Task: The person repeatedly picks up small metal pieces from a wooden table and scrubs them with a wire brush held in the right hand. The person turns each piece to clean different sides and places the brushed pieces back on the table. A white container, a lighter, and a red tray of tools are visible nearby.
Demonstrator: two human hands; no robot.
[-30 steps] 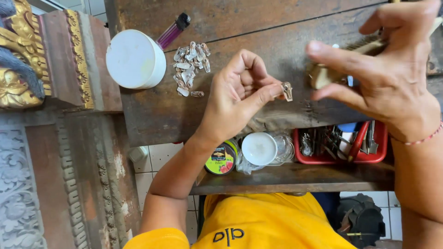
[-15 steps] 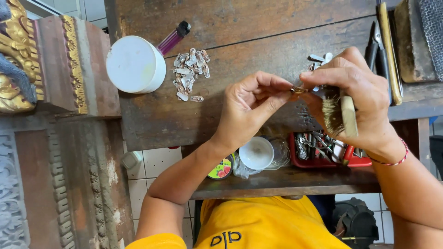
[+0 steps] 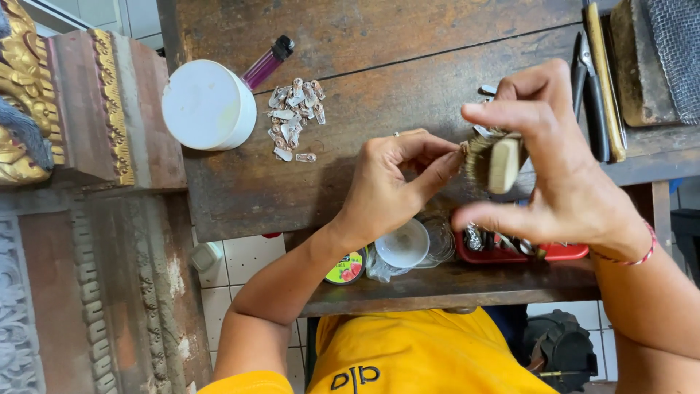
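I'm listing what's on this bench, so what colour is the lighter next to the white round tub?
Translucent purple lighter with a black top, clearest in the head view.

- A worn, dark wooden bench (image 3: pixel 379 44) fills the upper middle, its planks scratched and stained, with a seam line running across it.
- Below its front edge sits a lower wooden shelf (image 3: pixel 452 288).
- At left stands a carved wooden frame (image 3: pixel 95 109), reddish with gilt trim (image 3: pixel 18 80) and ornate relief.
- More carved panels (image 3: pixel 44 306), dull and flaking, run down the left side.
- The floor (image 3: pixel 248 259) is white tile with dark grout, seen between the carving and the bench and at the top left.
- A metal mesh (image 3: pixel 674 51) lies at the top right corner.
- Light is even and soft, with faint shadows.
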